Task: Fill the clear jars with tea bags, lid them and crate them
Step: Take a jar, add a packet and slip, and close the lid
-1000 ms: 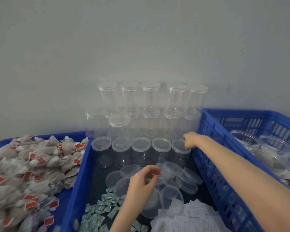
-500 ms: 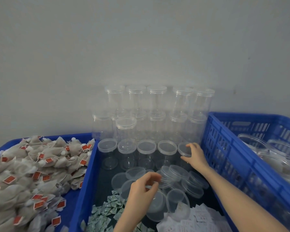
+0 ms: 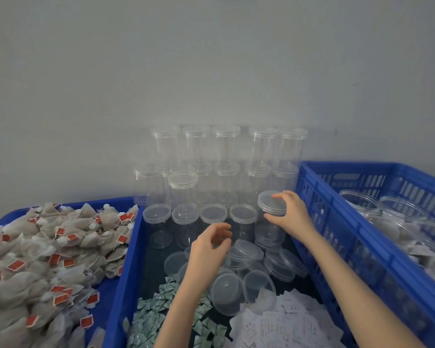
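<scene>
My right hand (image 3: 291,214) grips the lidded top of a clear empty jar (image 3: 270,233) at the right end of the front row, and the jar sits slightly raised and tilted. The other front-row jars (image 3: 214,214) stand lidded in the middle blue crate (image 3: 126,272). My left hand (image 3: 209,249) hovers over loose clear lids (image 3: 246,254), fingers loosely curled, with nothing visible in it. A heap of tea bags (image 3: 48,247) with red tags fills the left tray.
More clear jars (image 3: 226,151) are stacked in tiers against the grey wall. Green sachets (image 3: 161,305) and white sachets (image 3: 286,320) lie at the near end of the middle crate. The right blue crate (image 3: 362,242) holds several jars (image 3: 399,212).
My right hand came back from the crate wall, closed on the rightmost front jar and raised it. My left hand's pinched fingers have loosened.
</scene>
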`<move>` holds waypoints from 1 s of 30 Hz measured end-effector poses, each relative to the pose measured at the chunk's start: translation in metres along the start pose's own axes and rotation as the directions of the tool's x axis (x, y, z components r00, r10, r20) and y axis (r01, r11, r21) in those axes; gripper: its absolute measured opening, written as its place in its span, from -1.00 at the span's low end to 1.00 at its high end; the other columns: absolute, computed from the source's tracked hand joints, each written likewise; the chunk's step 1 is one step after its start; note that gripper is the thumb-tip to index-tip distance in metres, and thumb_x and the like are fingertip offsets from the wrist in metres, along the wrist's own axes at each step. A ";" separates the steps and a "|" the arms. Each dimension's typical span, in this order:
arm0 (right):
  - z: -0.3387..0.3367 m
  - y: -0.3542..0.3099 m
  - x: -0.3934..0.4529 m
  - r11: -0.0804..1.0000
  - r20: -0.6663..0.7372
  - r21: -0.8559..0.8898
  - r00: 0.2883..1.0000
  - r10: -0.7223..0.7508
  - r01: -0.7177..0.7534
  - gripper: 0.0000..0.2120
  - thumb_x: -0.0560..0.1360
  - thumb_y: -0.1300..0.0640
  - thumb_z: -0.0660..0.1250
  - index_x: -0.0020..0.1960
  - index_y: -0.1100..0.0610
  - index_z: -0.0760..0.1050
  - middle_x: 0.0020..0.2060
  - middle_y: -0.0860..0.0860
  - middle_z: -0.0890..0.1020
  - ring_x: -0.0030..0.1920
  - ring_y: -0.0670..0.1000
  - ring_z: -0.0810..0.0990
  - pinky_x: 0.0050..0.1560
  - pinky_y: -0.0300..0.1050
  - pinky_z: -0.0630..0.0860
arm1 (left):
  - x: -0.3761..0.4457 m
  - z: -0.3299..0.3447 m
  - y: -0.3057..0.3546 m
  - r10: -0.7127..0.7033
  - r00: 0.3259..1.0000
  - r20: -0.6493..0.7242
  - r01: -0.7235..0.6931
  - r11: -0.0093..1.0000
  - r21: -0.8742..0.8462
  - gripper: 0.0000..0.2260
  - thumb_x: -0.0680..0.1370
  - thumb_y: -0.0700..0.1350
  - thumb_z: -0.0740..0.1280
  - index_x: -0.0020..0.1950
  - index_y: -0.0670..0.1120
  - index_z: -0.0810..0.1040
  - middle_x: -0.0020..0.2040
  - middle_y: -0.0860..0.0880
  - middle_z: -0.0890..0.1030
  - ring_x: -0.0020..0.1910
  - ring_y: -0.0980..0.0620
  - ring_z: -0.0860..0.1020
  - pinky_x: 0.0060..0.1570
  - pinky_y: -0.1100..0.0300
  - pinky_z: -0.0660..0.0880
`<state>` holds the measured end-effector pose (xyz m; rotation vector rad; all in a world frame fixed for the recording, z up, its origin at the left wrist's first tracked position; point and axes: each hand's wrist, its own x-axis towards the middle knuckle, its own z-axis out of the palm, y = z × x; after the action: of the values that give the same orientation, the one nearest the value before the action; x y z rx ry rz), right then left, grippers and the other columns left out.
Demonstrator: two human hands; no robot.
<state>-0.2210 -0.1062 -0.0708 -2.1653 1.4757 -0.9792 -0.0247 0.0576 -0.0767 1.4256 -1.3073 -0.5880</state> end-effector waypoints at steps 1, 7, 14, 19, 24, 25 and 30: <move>-0.003 -0.007 -0.004 0.999 0.021 0.040 0.999 -0.028 0.028 -0.45 0.40 0.06 0.55 0.34 0.06 0.46 0.43 0.07 0.33 0.45 0.11 0.29 0.35 -0.10 0.22 | 0.001 0.000 0.001 -0.004 1.000 -0.004 0.004 1.000 0.006 -0.74 0.52 -0.23 0.34 0.14 0.07 0.54 -0.02 0.17 0.63 -0.04 0.29 0.56 0.01 0.34 0.50; -0.019 -0.047 -0.035 0.971 0.221 0.178 0.955 -0.200 0.162 -0.46 0.37 0.07 0.59 0.28 -0.08 0.46 0.42 -0.07 0.34 0.44 -0.06 0.30 0.40 -0.19 0.19 | 0.012 0.002 0.009 -0.033 0.997 0.064 0.032 0.999 0.008 -0.30 0.44 -0.03 0.48 0.49 0.08 0.20 0.33 0.17 0.35 0.35 0.18 0.31 0.30 0.19 0.31; -0.017 -0.074 -0.070 0.866 0.305 0.489 0.909 -0.285 0.107 -0.16 0.26 0.07 0.63 0.42 -0.08 0.29 0.35 -0.14 0.45 0.35 -0.18 0.45 0.36 -0.19 0.42 | 0.011 -0.009 0.013 -0.020 0.958 0.285 0.082 0.974 -0.209 0.00 0.26 0.18 0.56 0.55 0.18 0.04 0.42 0.13 0.38 0.37 0.18 0.40 0.38 0.07 0.37; 0.014 -0.071 -0.089 0.729 0.357 0.683 0.886 -0.295 -0.033 0.11 0.21 0.18 0.66 0.58 0.08 0.07 0.44 0.00 0.43 0.45 -0.03 0.41 0.40 -0.08 0.41 | 0.003 -0.017 0.012 0.015 0.974 0.226 0.068 0.933 -0.353 -0.26 0.24 0.12 0.56 0.36 0.15 0.34 0.26 0.06 0.56 0.21 0.13 0.56 0.10 0.20 0.53; 0.036 -0.076 -0.100 0.705 0.315 0.709 0.904 -0.289 -0.021 -0.29 0.25 0.25 0.55 0.36 0.05 0.42 0.23 -0.08 0.63 0.24 -0.04 0.60 0.12 -0.29 0.53 | 0.003 -0.033 0.022 0.010 0.967 0.253 0.016 0.995 -0.101 -0.27 0.18 0.18 0.55 0.27 0.24 0.33 0.22 0.26 0.48 0.15 0.35 0.50 0.07 0.31 0.51; 0.040 -0.076 -0.103 0.707 0.293 0.707 0.916 -0.274 -0.015 -0.28 0.23 0.25 0.55 0.35 0.06 0.42 0.21 -0.09 0.64 0.23 -0.05 0.61 0.12 -0.29 0.53 | 0.003 -0.035 0.024 0.013 0.965 0.263 0.002 0.998 -0.057 -0.25 0.18 0.20 0.55 0.30 0.28 0.32 0.22 0.32 0.45 0.15 0.41 0.47 0.07 0.33 0.49; 0.060 -0.080 -0.116 0.665 0.181 0.747 0.963 -0.202 -0.001 -0.21 0.13 0.16 0.58 0.33 0.14 0.42 0.15 0.03 0.66 0.19 0.00 0.64 0.11 -0.17 0.58 | -0.005 -0.029 0.026 0.010 0.986 0.166 -0.023 0.997 0.076 -0.23 0.17 0.31 0.48 0.36 0.21 0.41 0.22 0.25 0.51 0.17 0.34 0.47 0.02 0.44 0.38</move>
<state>-0.1511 0.0256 -0.1037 -1.6660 0.6412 -1.0516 -0.0107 0.0766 -0.0455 1.4523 -1.4858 -0.6616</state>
